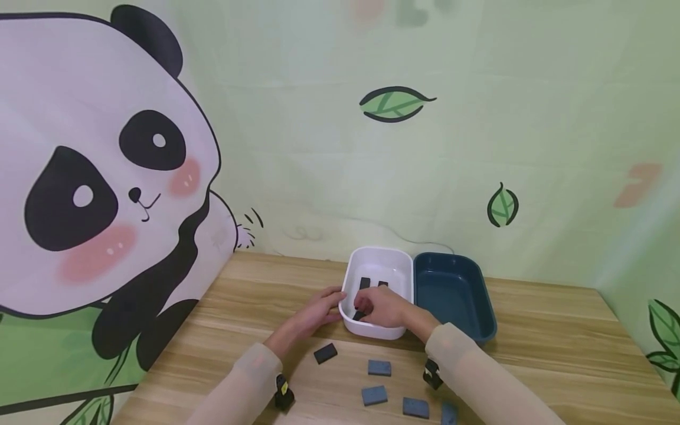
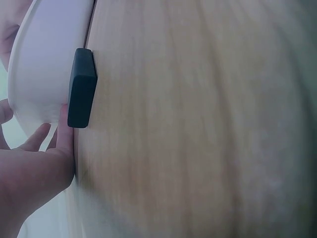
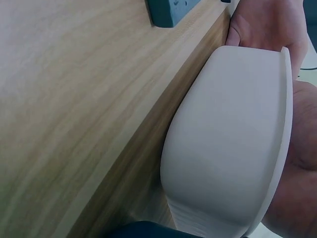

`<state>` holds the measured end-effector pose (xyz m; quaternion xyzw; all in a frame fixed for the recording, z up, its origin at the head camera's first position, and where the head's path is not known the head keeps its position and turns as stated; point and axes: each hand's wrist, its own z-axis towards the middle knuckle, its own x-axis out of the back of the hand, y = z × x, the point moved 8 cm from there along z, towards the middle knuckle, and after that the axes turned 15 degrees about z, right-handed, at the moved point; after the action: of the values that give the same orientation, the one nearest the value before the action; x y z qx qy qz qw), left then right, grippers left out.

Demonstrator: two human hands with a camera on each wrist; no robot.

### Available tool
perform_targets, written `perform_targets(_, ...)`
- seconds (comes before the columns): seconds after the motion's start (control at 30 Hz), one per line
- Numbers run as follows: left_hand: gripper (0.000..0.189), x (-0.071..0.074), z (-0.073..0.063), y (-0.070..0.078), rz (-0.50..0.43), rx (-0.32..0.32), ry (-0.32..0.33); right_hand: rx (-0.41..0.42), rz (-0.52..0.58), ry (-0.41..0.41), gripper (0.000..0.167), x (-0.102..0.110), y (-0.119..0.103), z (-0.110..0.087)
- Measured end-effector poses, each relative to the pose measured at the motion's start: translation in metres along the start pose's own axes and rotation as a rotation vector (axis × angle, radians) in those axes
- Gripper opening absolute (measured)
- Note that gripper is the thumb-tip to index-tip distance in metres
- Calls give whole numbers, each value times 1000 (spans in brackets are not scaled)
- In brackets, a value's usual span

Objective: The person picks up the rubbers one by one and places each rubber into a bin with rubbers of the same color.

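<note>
My right hand reaches over the near part of the white tray, fingers curled down inside it. It pinches a black block near the tray's floor, partly covered by the fingers. Beyond the fingers, another black block lies in the tray, with a third partly hidden behind the hand. My left hand rests against the tray's left side, fingers extended along the outer wall, as the left wrist view also shows. On the table just in front of the tray lies a loose black block.
A dark blue tray stands right beside the white one. Several blue-grey blocks are scattered on the wooden table between my forearms. Behind the table hangs a pale green backdrop with a panda and leaves.
</note>
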<state>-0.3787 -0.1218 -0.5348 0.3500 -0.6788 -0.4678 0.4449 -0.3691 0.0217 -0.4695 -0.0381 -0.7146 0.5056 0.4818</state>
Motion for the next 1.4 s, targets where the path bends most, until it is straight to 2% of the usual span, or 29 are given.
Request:
perform_targets(0.43, 60, 0, -2, 2, 6, 1, -10, -9, 2, 17, 29, 1, 1, -3)
perform_targets(0.6, 62, 0, -3, 2, 8, 1, -6, -8, -10, 103, 20, 5, 0, -2)
perform_targets(0.73, 62, -1, -3, 3, 4, -2, 0, -44, -45, 182, 17, 13, 1, -2)
perform_targets(0.9, 62, -1, -3, 3, 4, -1, 0, -108, -126, 210, 22, 17, 5, -1)
perform_targets(1.03, 62, -2, -2, 2, -5, -1, 2, -125, -137, 219, 23, 16, 9, -1)
perform_targets(1.23, 62, -3, -1, -1, -11, 1, 3, -76, -118, 228, 19, 21, 2, -7)
perform_targets(1.4, 61, -1, 0, 1, -11, -9, 5, 33, -74, 262, 18, 38, -21, -11)
